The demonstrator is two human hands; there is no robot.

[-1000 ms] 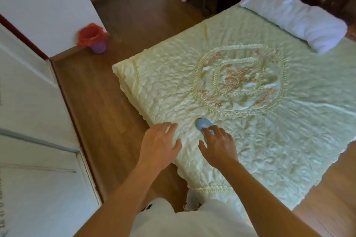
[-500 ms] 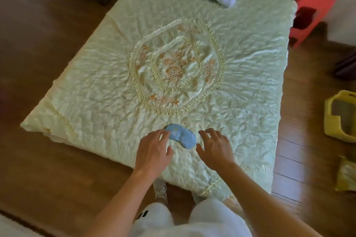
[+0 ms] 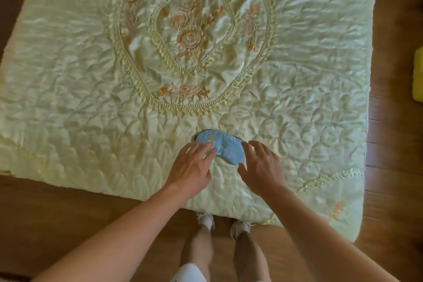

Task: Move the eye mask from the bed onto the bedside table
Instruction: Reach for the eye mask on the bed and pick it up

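We are looking through a single head-worn wide-angle camera, facing steeply down from standing height at the foot of the bed [image 3: 68, 98]. It is sitting close above our own forearms, with our legs and shoes [image 3: 207, 221] showing below and the wooden floor [image 3: 57, 213] framing both sides.

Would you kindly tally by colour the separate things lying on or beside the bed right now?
Blue: 1, the blue fabric eye mask
Pale green: 1, the quilted satin bedspread
Yellow: 1, a yellow object at the right edge
White: 2, the white shoes
Total: 5
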